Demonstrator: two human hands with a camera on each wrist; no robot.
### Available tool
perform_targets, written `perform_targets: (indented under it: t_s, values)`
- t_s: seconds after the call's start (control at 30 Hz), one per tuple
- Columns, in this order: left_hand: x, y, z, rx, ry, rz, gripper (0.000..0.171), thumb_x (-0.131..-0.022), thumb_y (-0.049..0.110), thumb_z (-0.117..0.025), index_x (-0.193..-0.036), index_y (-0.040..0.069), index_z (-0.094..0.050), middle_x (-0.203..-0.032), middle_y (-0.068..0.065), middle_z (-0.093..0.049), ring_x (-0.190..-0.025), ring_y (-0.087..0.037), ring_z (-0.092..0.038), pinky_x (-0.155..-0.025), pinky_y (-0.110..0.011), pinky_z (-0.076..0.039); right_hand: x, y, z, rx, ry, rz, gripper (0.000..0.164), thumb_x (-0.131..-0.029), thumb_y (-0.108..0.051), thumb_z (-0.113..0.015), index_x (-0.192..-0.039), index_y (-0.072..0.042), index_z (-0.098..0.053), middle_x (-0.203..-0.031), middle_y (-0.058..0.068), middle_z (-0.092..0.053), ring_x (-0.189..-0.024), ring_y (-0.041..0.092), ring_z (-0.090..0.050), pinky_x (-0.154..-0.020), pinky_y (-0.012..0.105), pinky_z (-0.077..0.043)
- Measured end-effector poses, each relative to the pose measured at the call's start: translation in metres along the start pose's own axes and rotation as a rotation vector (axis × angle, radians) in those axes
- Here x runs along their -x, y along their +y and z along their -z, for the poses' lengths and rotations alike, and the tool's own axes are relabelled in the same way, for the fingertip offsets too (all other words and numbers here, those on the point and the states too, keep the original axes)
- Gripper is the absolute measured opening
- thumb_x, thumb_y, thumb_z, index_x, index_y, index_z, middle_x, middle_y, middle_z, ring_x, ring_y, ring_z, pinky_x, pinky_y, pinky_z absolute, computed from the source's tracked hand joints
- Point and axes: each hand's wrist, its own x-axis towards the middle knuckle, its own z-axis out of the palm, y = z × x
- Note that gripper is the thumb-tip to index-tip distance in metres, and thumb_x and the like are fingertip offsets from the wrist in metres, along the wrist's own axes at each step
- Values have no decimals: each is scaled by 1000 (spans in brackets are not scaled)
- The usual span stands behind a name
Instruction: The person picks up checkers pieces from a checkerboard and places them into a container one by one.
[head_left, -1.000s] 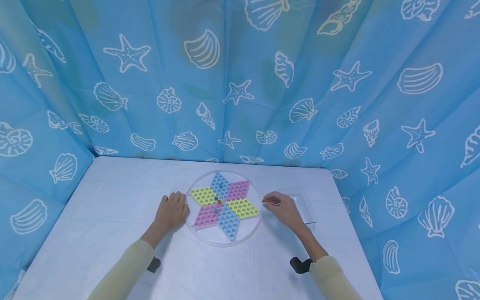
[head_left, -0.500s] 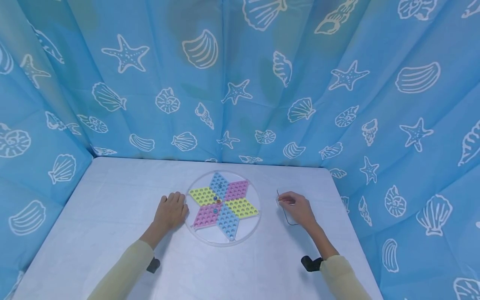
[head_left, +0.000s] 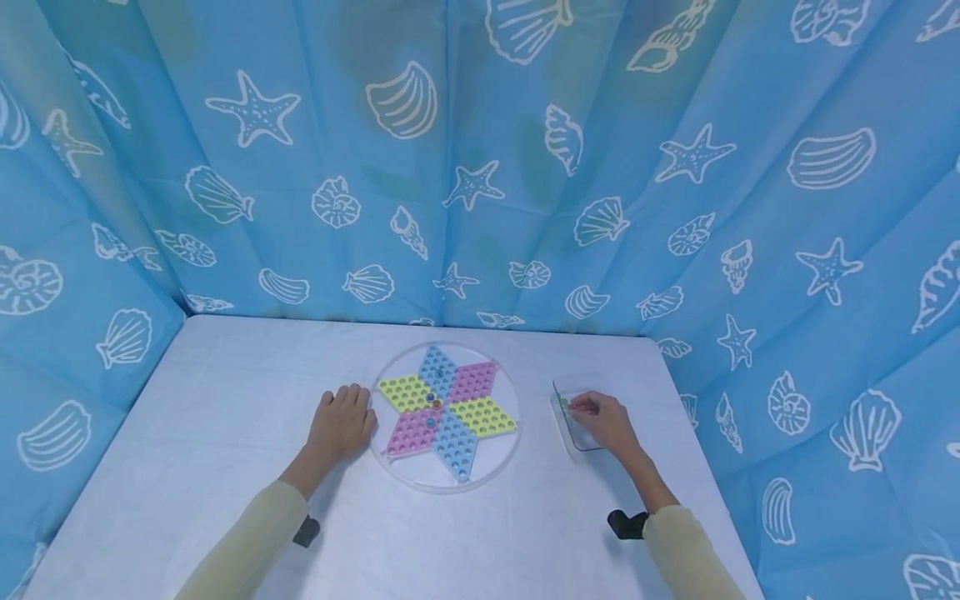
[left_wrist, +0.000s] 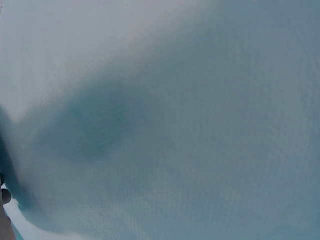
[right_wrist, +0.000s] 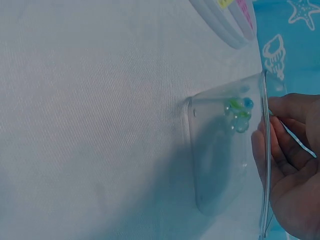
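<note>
Marbles (right_wrist: 240,114) clustered in clear box (right_wrist: 217,172) right of board (head_left: 456,443), likely for easy reach; right hand (head_left: 606,422) bunched over it, can't tell if gripping one; left hand (head_left: 342,422) lying loose beside board.

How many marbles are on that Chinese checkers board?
4 visible: one marble on the far blue section, a blue marble and an orange marble near the centre, a teal marble on the near pink section. Clear ones could be missed.
</note>
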Motion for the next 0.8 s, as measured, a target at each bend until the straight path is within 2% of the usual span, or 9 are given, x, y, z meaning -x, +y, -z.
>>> perform_targets:
  t_s: [0.33,0.57,0.8]
  values:
    - [2,1,1,-2,-7,9,46,-99,36,-49,-125,-2,-54,-108,-16,-55,-96,-29,-51,-83,-46,-42,-7,5,-1,42,-76,-72,16,-92,-8,-66,-106,-1,-70,-98,9,-69,-97,30,-64,-85,45,-51]
    - [1,1,2,-18,-9,10,43,-99,34,-48,-123,-1,-54,-101,-14,-52,-92,-28,-49,-80,-44,-41,-10,7,-5,101,-110,-100,14,-92,-9,-66,-104,-4,-70,-94,6,-68,-95,28,-64,-85,45,-52]
    - [1,2,5,-24,-7,9,41,-100,34,-48,-121,-1,-54,-97,-13,-50,-88,-27,-48,-78,-43,-41,-13,8,-6,125,-142,-87,11,-92,-5,-65,-102,-3,-70,-92,5,-67,-92,26,-64,-83,44,-52]
